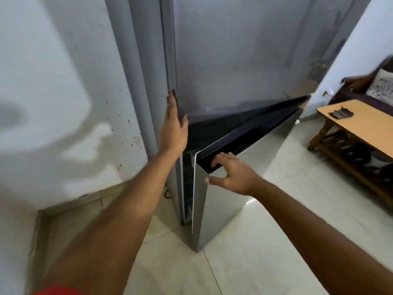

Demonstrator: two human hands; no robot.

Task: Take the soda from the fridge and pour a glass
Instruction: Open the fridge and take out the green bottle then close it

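A tall grey fridge (234, 56) fills the middle of the head view. Its lower door (221, 194) stands ajar by a narrow gap at the left edge. My left hand (173, 126) lies flat against the bottom left corner of the upper door, fingers spread. My right hand (229, 173) grips the dark top edge of the lower door, fingers hooked into its recess and thumb on the front face. The inside of the fridge is dark and hidden. No soda or glass is in view.
A stained white wall (59, 92) stands close on the left. At the right a wooden low table (361, 124) carries a small dark object (341, 113), with a cushioned seat (380, 86) behind it. Pale floor tiles (265, 248) lie below.
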